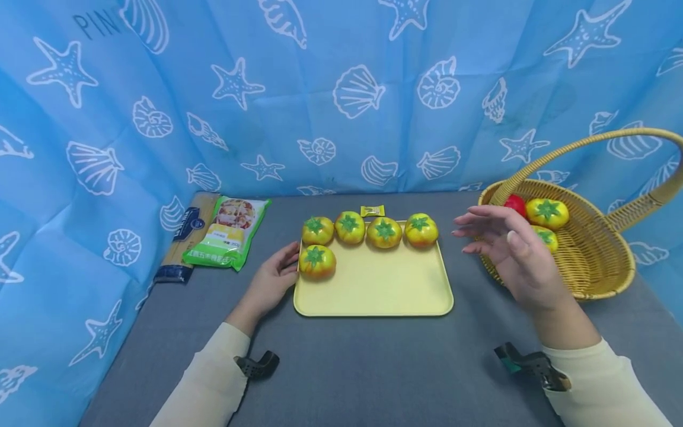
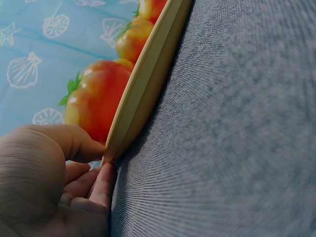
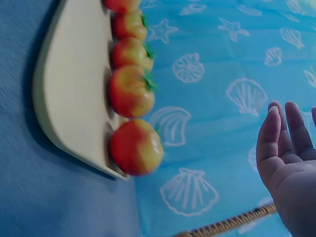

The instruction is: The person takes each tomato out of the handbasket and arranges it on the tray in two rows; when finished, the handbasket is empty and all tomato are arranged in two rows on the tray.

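Left hand (image 1: pixel 272 279) pinches tray (image 1: pixel 373 296) edge (right hand (image 1: pixel 512 255) open, empty).

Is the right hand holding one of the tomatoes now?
No, the right hand hovers open and empty between the tray and the basket.

The light is bright and even, and the shadows are soft. Under the right hand (image 1: pixel 512 255) there is only a weak shadow. The head view bends at the edges. In the left wrist view, the cloth near the left hand (image 2: pixel 49 187) is blurred; the right wrist view shows motion blur.
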The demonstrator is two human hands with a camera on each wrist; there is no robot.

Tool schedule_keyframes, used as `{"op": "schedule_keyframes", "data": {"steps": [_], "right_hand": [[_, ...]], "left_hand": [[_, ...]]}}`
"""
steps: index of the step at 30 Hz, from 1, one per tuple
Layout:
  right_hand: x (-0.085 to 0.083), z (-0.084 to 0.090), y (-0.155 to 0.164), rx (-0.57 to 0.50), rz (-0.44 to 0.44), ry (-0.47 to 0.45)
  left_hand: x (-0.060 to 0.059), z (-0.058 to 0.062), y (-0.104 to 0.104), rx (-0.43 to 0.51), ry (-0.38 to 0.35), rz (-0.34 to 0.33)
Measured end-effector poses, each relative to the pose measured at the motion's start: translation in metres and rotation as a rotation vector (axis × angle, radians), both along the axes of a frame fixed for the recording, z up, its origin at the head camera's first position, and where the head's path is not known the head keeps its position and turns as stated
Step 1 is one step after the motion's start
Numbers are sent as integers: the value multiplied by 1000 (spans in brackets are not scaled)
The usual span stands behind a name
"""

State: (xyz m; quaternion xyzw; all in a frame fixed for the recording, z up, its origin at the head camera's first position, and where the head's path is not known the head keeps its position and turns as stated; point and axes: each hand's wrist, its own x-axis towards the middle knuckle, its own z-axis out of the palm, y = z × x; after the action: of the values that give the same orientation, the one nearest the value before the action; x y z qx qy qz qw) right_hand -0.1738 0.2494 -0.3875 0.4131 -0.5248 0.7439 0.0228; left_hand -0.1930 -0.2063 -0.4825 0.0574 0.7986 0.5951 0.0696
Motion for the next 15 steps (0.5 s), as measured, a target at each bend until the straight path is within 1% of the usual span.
{"op": "schedule_keyframes", "data": {"steps": [4,7,10,15], "right_hand": [[0,10,6,-129,108,18],[4,20,12,-204,151,27],[8,29,20,-249,163,31],[10,35,34,-281,112,34]], "left_hand": [[0,-2,-1,-1,6,3],[0,-4,-1,0,11,-1],[1,-4,-2,-1,11,-2],[2,-2,-2,0,11,-9]]}}
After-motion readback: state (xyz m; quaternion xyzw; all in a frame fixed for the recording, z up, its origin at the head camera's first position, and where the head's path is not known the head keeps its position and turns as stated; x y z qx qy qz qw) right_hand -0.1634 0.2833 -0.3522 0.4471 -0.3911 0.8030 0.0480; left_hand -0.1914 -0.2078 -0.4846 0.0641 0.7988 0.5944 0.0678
